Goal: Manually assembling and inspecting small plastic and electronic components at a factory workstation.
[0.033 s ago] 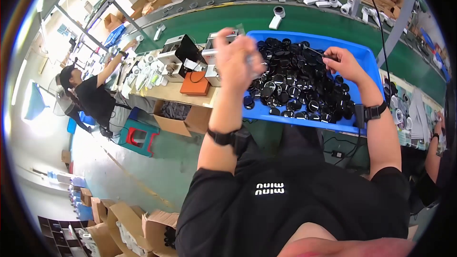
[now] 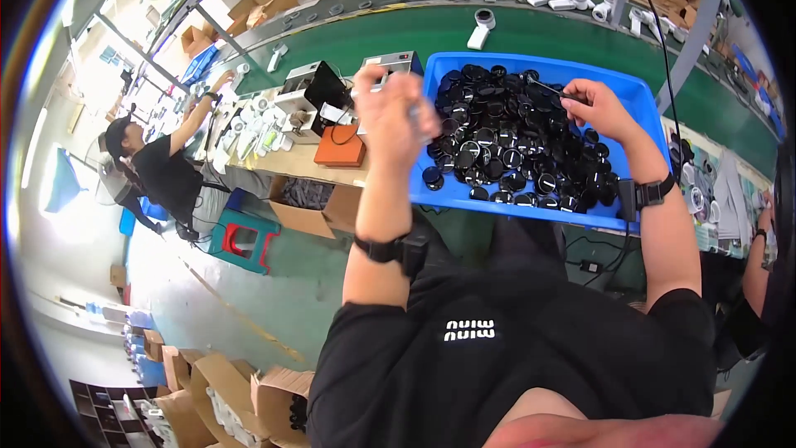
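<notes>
A blue plastic bin (image 2: 649, 108) in front of me holds a heap of round, glossy black caps (image 2: 497, 137). Over its right part, my right hand (image 2: 599, 108) is closed on a slim tool (image 2: 547, 86) with a dark handle and thin metal shaft, like a screwdriver. The shaft points left over the caps. My left hand (image 2: 394, 108) is raised by the bin's left rim, smeared by motion. Something greyish seems to show at its fingers, but I cannot make out what it is or how the fingers are closed.
Behind the bin runs a green conveyor belt (image 2: 348, 46) with a white handheld part (image 2: 479, 31) on it. To the left, a bench carries an orange box (image 2: 338, 146) and white parts (image 2: 264, 129). A person (image 2: 157, 153) works there, near a green stool (image 2: 242, 242). A black cable (image 2: 668, 58) hangs at right.
My left hand has shifted left, away from the caps and toward the bin's outer left side. My right hand and its tool stay nearly where they were.
</notes>
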`<action>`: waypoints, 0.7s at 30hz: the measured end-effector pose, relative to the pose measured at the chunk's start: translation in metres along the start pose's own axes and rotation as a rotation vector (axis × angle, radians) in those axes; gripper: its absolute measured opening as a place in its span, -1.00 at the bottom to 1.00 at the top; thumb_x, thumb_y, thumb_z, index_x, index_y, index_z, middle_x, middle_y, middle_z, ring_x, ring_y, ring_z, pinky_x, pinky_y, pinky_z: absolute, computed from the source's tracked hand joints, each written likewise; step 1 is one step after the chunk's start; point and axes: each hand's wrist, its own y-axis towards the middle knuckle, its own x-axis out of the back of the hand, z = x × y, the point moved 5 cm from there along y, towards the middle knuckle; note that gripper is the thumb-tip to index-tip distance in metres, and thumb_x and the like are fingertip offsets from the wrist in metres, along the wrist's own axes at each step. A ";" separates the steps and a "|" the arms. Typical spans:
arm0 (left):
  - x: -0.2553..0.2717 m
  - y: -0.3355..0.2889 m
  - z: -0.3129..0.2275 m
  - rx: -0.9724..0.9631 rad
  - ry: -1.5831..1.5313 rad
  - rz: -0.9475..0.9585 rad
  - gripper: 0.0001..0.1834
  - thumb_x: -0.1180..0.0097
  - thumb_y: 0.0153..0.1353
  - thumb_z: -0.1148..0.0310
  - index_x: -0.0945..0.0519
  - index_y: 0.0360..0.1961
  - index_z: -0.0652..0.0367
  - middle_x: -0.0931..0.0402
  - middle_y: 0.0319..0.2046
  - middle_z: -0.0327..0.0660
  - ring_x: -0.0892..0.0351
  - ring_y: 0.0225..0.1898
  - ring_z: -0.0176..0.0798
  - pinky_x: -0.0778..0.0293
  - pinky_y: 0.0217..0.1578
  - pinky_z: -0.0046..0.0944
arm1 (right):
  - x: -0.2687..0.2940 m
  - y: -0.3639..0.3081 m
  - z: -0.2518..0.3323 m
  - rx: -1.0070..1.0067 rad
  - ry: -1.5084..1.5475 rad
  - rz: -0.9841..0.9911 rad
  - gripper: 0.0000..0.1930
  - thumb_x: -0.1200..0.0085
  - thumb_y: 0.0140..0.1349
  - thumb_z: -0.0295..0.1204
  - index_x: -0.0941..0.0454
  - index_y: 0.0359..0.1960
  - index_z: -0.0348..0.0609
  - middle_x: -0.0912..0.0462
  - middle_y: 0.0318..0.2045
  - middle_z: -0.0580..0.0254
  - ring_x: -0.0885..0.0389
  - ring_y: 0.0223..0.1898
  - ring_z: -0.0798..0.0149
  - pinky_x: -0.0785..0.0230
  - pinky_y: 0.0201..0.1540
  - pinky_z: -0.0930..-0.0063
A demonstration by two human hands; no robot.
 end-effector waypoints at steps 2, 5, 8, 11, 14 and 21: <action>0.046 -0.016 -0.018 -0.005 0.265 -0.075 -0.88 0.04 0.57 0.38 -0.44 0.03 0.08 -0.53 -0.35 -0.15 -0.44 -0.70 -0.34 -0.37 -0.79 -0.36 | 0.000 0.001 -0.005 0.002 0.001 0.026 -0.84 -0.21 0.40 -0.37 -0.59 -0.15 -0.20 -0.64 -0.46 0.37 -0.52 -0.49 0.52 -0.40 -0.40 0.58; 0.100 -0.045 -0.026 0.178 0.085 -0.194 -0.53 0.14 0.60 0.18 -0.48 0.24 0.38 -0.67 -0.13 0.05 -0.66 -0.47 -0.18 -0.65 -0.54 -0.23 | -0.004 0.003 -0.006 0.024 -0.008 0.080 -0.83 -0.20 0.41 -0.35 -0.59 -0.15 -0.20 -0.64 -0.47 0.38 -0.49 -0.52 0.54 -0.36 -0.43 0.59; 0.114 -0.069 -0.026 0.178 -0.082 -0.144 -0.39 0.15 0.58 0.12 -0.32 0.39 0.45 -0.51 0.23 0.19 -0.71 -0.05 -0.03 -0.74 -0.25 -0.17 | -0.004 0.003 -0.001 0.012 -0.043 0.066 -0.82 -0.19 0.42 -0.34 -0.59 -0.15 -0.21 -0.63 -0.47 0.39 -0.49 -0.51 0.54 -0.37 -0.43 0.59; 0.125 -0.077 -0.031 0.121 -0.188 -0.150 -0.38 0.15 0.55 0.22 -0.21 0.46 0.44 -0.27 0.43 0.25 -0.59 0.23 0.06 -0.75 -0.04 -0.09 | -0.002 0.003 0.005 0.039 -0.084 0.030 -0.81 -0.18 0.43 -0.32 -0.59 -0.15 -0.21 -0.61 -0.48 0.40 -0.49 -0.49 0.54 -0.38 -0.43 0.58; 0.129 -0.077 -0.034 0.142 0.167 -0.200 -0.48 0.16 0.60 0.27 -0.28 0.40 0.43 -0.51 0.23 0.17 -0.67 0.10 0.01 -0.77 -0.14 -0.15 | 0.003 0.001 0.005 0.034 -0.089 -0.019 -0.80 -0.17 0.44 -0.31 -0.59 -0.16 -0.20 -0.59 -0.48 0.40 -0.50 -0.48 0.53 -0.37 -0.42 0.57; 0.156 -0.065 -0.021 0.194 0.495 -0.196 -0.54 0.05 0.60 0.21 -0.54 0.18 0.46 -0.54 -0.35 -0.23 -0.59 -0.35 -0.36 -0.64 -0.36 -0.35 | 0.006 0.002 0.004 0.055 -0.129 -0.057 -0.81 -0.18 0.43 -0.32 -0.58 -0.18 -0.21 -0.57 -0.49 0.41 -0.48 -0.50 0.53 -0.35 -0.43 0.58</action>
